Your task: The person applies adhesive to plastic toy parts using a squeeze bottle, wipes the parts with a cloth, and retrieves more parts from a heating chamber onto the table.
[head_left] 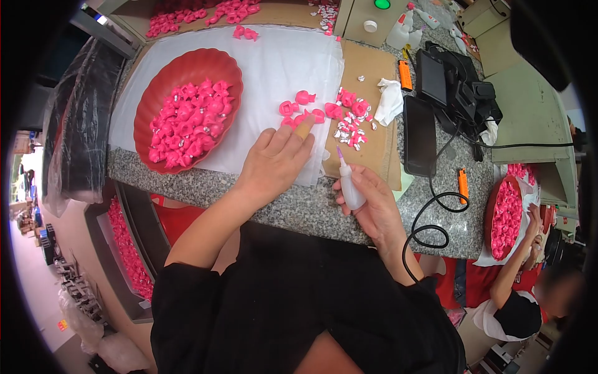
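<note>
My left hand (277,156) reaches over the white sheet (261,68), its fingers stretched out and a yellowish cover on one finger. The fingertips touch or lie just over a small group of pink plastic pieces (305,98); the thumb is mostly hidden. Near the table's front edge, my right hand (377,202) is closed around a small white squeeze bottle (352,190). The bottle's thin purple tip points up and away from me. Beyond that tip, small pink-and-white parts (351,134) lie on brown cardboard (374,162).
A red scalloped bowl (144,118) heaped with pink pieces stands at left. On the right are a black phone-like device (420,134), a crumpled white tissue (390,101), orange tools (405,75) and a looping black cable (430,237). Another person (520,305) works at far right.
</note>
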`<state>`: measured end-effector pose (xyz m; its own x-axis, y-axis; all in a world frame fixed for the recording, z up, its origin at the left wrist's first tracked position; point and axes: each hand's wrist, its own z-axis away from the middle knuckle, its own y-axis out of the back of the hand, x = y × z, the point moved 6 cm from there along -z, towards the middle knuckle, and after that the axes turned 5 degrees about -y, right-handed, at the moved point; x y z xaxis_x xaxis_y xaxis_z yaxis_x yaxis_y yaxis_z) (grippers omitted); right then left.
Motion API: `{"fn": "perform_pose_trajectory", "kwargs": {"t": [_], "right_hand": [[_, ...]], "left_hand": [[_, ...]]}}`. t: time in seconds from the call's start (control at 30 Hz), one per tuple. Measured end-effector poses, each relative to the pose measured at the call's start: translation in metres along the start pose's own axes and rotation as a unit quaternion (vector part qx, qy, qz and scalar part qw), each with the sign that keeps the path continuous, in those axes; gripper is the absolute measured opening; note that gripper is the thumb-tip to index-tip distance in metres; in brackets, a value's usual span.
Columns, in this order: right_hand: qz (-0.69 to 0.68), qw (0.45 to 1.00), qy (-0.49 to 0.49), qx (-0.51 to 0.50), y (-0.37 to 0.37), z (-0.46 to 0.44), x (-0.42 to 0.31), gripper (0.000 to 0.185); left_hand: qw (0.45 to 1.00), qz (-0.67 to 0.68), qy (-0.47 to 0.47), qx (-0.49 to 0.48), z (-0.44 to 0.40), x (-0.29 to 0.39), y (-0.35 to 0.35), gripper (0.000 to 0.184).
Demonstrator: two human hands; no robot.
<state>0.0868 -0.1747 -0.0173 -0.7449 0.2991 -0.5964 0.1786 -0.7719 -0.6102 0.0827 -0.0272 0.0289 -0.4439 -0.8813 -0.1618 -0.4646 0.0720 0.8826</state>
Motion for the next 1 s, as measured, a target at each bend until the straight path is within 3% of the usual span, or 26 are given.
{"fn": "perform_pose_trajectory", "kwargs": {"t": [0.07, 0.1, 0.17, 0.2, 0.23, 0.27, 0.33, 0.37, 0.43, 0.53, 0.6, 0.73, 0.8, 1.0], "right_hand": [[-0.012, 0.999, 0.041, -0.009, 0.004, -0.002, -0.003, 0.020], [-0.012, 0.999, 0.041, -0.009, 0.003, -0.003, -0.003, 0.020], [-0.058, 0.989, 0.140, 0.003, 0.003, -0.002, -0.013, 0.022], [-0.057, 0.989, 0.139, 0.002, 0.004, -0.002, -0.014, 0.022], [-0.038, 0.987, 0.156, -0.003, 0.003, -0.001, -0.018, 0.021], [-0.018, 0.985, 0.172, -0.008, 0.003, 0.000, -0.021, 0.020], [0.002, 0.981, 0.195, -0.008, 0.003, 0.003, -0.025, 0.021], [0.020, 0.975, 0.219, -0.007, 0.002, 0.005, -0.027, 0.023], [0.060, 0.965, 0.256, 0.018, -0.002, 0.009, -0.028, 0.023], [0.156, 0.935, 0.311, 0.073, -0.005, 0.016, -0.028, 0.024], [0.214, 0.915, 0.328, 0.101, -0.008, 0.021, -0.027, 0.024], [0.251, 0.918, 0.302, 0.057, -0.018, 0.022, -0.018, 0.022], [0.333, 0.865, 0.371, 0.060, -0.018, 0.024, -0.018, 0.023], [0.354, 0.855, 0.373, 0.071, -0.020, 0.023, -0.018, 0.024]], "left_hand": [[1.000, 0.018, 0.002, 0.011, 0.003, 0.005, 0.005, 0.029], [0.995, 0.091, 0.038, 0.034, 0.004, 0.002, 0.011, 0.028], [0.982, 0.164, 0.073, 0.056, 0.010, 0.007, 0.017, 0.027], [0.869, 0.428, 0.236, 0.073, 0.019, 0.000, 0.005, 0.027], [0.661, 0.645, 0.374, 0.084, 0.030, 0.002, -0.014, 0.028], [0.661, 0.644, 0.375, 0.086, 0.029, 0.005, -0.013, 0.028], [0.547, 0.728, 0.391, 0.136, 0.030, 0.007, -0.014, 0.024], [0.546, 0.728, 0.392, 0.138, 0.033, 0.007, -0.016, 0.024], [0.709, 0.590, 0.367, 0.120, 0.038, 0.002, -0.013, 0.021], [0.745, 0.541, 0.358, 0.155, 0.038, 0.000, -0.008, 0.021], [0.752, 0.530, 0.356, 0.164, 0.038, 0.000, -0.008, 0.021], [0.769, 0.504, 0.354, 0.170, 0.043, 0.000, -0.011, 0.023], [0.763, 0.509, 0.359, 0.172, 0.044, 0.001, -0.014, 0.023], [0.759, 0.513, 0.359, 0.180, 0.047, 0.000, -0.017, 0.023]]}}
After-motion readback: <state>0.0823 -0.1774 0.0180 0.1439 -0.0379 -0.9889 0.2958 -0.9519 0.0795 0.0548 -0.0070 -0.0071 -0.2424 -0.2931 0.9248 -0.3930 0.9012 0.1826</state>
